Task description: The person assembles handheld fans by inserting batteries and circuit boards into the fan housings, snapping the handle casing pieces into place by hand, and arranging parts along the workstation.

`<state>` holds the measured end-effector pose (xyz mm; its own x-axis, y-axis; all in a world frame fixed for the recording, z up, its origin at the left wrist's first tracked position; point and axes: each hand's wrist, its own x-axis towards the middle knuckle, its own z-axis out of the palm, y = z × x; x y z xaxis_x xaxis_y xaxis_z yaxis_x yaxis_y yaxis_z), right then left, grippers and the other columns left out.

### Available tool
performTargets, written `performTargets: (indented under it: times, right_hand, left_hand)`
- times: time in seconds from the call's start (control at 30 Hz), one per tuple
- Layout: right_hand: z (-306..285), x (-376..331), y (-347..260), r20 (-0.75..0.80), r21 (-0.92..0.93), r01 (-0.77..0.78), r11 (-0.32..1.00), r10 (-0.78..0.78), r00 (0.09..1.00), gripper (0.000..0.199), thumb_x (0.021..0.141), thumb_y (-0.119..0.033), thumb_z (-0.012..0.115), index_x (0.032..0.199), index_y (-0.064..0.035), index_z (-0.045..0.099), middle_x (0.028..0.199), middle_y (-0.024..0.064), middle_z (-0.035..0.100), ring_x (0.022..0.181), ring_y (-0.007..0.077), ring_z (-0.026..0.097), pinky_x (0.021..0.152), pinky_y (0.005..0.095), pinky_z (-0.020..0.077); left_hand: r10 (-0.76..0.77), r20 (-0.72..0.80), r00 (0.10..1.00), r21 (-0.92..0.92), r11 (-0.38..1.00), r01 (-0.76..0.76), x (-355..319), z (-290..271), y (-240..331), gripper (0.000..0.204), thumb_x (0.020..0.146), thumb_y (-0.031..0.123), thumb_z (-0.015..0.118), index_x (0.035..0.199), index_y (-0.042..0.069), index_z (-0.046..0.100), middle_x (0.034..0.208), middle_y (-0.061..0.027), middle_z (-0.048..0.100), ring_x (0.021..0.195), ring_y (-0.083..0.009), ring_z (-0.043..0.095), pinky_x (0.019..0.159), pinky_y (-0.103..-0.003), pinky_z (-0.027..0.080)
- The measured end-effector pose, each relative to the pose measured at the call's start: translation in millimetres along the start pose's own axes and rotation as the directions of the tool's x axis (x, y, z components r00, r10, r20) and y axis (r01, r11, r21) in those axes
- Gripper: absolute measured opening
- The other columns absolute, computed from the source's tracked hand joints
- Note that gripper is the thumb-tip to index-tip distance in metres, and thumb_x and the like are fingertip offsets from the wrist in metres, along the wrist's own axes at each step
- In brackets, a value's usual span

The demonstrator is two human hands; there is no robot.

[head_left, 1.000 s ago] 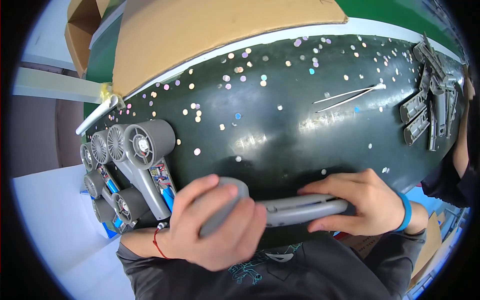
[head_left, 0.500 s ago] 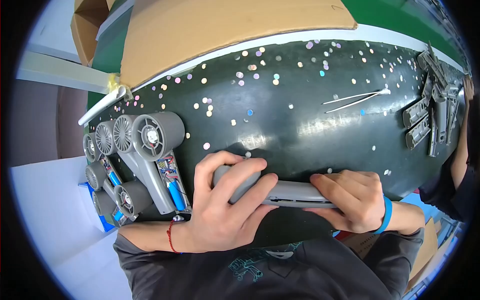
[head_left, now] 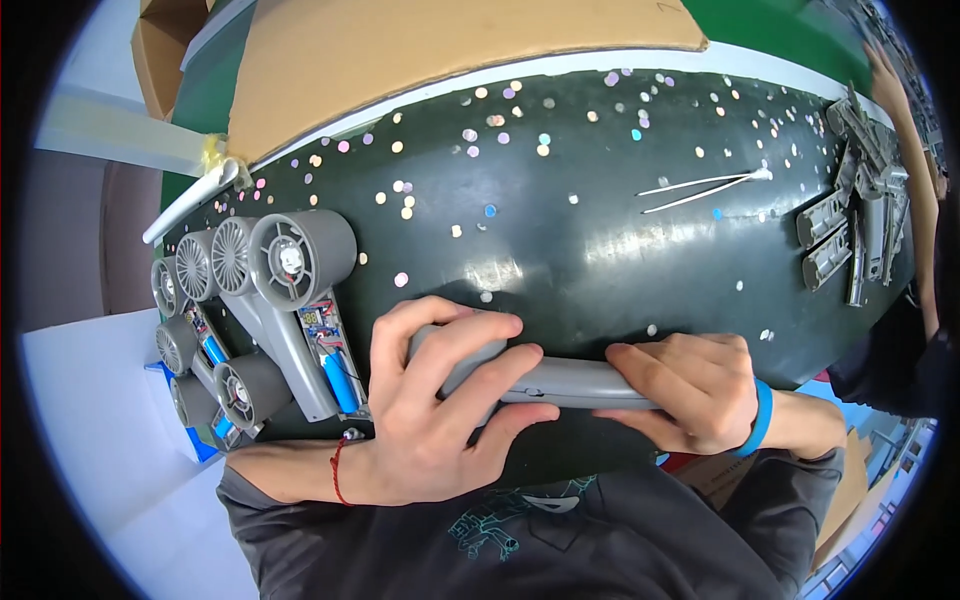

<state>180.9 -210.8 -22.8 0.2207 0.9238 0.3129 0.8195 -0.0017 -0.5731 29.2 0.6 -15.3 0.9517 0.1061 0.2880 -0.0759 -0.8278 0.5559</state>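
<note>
A grey handheld fan (head_left: 578, 380) lies level between my two hands, close to my body over the table. My left hand (head_left: 435, 415) wraps around its round head, with the fingers spread over the top and the thumb underneath. At the handle's other end, my right hand (head_left: 698, 392) grips with fingers above and thumb below. A seam with a small dark notch runs along the handle's near side. Left of my left hand stand several grey fans (head_left: 300, 260); some have open handles showing a blue battery (head_left: 340, 380) and a small circuit board (head_left: 320, 318).
White tweezers (head_left: 705, 188) lie at the back right of the dark green table (head_left: 560, 250). Grey shell parts (head_left: 850, 225) are piled at the far right, near another person's arm (head_left: 905, 130). Small round stickers dot the tabletop. Cardboard (head_left: 450, 40) lies along the back.
The dark gap along the handle's seam has shrunk to a small notch, and the fan has turned slightly. At the far right, the other person's arm has reached farther up and away.
</note>
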Motion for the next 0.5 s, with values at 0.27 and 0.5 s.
performTargets:
  times: [0.27, 0.5]
  right_hand:
    - [0, 3, 5, 0.047, 0.103, -0.073, 0.992, 0.069, 0.997, 0.045, 0.077, -0.022, 0.087, 0.11, 0.0034, 0.07, 0.075, 0.0133, 0.065, 0.057, 0.026, 0.063, 0.052, 0.0332, 0.0494]
    - [-33, 8, -2, 0.636, 0.56, -0.782, 0.273, 0.463, 0.617, 0.046, 0.087, -0.024, 0.081, 0.123, 0.0025, 0.066, 0.088, 0.0144, 0.071, 0.074, 0.0267, 0.072, 0.06, 0.0316, 0.0535]
  left_hand:
    - [0.037, 0.038, 0.999, -0.01, 0.999, -0.037, 5, -7, -5, 0.061, 0.061, 0.028, 0.094, 0.113, 0.004, 0.073, 0.129, -0.0165, 0.061, 0.115, -0.0383, 0.057, 0.095, -0.046, 0.048]
    - [0.046, -0.043, 0.998, -0.175, 0.983, -0.053, 1, -4, -13, 0.074, 0.06, 0.022, 0.098, 0.122, -0.001, 0.064, 0.129, -0.0224, 0.058, 0.114, -0.0379, 0.061, 0.093, -0.045, 0.053]
